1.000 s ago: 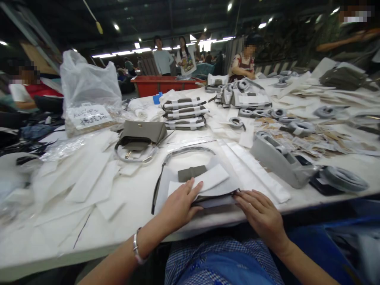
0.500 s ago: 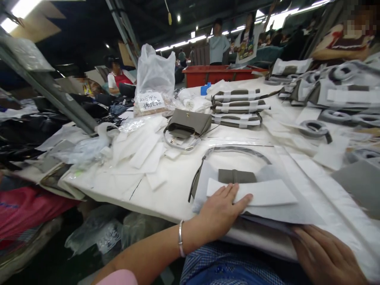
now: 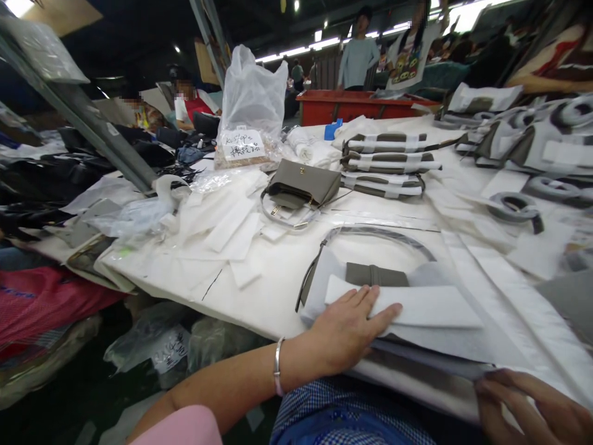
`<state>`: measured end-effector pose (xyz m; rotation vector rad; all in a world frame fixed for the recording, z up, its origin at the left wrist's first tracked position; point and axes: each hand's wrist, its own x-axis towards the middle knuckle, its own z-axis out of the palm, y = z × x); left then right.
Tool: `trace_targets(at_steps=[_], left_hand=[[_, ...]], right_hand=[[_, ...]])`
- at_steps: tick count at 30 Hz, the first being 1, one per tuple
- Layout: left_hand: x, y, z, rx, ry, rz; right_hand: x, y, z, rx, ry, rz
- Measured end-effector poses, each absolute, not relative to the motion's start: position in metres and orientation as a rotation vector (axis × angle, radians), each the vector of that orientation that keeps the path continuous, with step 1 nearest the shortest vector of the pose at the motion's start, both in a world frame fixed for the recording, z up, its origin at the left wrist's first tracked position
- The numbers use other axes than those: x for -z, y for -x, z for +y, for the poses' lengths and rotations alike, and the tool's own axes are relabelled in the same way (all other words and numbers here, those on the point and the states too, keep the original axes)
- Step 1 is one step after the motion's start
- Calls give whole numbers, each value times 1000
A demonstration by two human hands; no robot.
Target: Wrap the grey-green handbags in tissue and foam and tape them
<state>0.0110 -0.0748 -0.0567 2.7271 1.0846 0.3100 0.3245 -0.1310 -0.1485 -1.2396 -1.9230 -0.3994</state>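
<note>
A grey handbag [image 3: 376,274] lies on the padded table in front of me, partly wrapped in thin white tissue paper [image 3: 430,337]. Its strap [image 3: 393,233], sheathed in clear-grey wrapping, arches behind it. Across the bag's front rests a white foam strip [image 3: 430,304]. My left hand [image 3: 354,324] presses flat on this strip, fingers stretched out and thumb apart. At the bag's lower right corner, my right hand [image 3: 532,402] has bent fingers that pinch the edge of the tissue paper; part of this hand is cut off by the frame.
Another grey handbag [image 3: 303,185] sits farther back, beside loose white foam sheets [image 3: 231,232]. Several wrapped bags [image 3: 391,162] are stacked behind, more at right. A labelled plastic bag [image 3: 250,105] and a red bin [image 3: 365,108] stand beyond. A metal post [image 3: 106,142] slants at left; people are in the background.
My right hand has shifted along the bag's near edge to its right corner, with its fingers now bent. My left hand stays pressed on the foam strip. The view has turned slightly.
</note>
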Motion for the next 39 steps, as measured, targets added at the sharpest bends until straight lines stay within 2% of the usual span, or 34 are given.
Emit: trace_targets(at_steps=[3, 11, 16, 21, 25, 29, 34, 39], left_hand=[[60, -12, -75, -325, -2696, 1089], [77, -17, -77, -325, -2742, 1193], [85, -18, -79, -383, -2848, 1205], [87, -20, -78, -386, -2908, 1229], [89, -19, -78, -353, -2927, 1230], [85, -25, -80, -259, -2956, 1259], [70, -55, -81, -164, -3011, 1290], [85, -68, -79, -319, -3119, 1250]], right_hand=[[138, -311, -133, 544, 1249, -1983], [110, -303, -138, 118, 1274, -2035], [91, -288, -143, 267, 1381, -1990], [61, -279, -130, 429, 1323, -2281], [75, -284, -111, 412, 1194, -2411], [101, -287, -107, 392, 1177, -2312], [111, -286, -109, 354, 1180, -2240], [112, -283, -108, 337, 1175, -2196]])
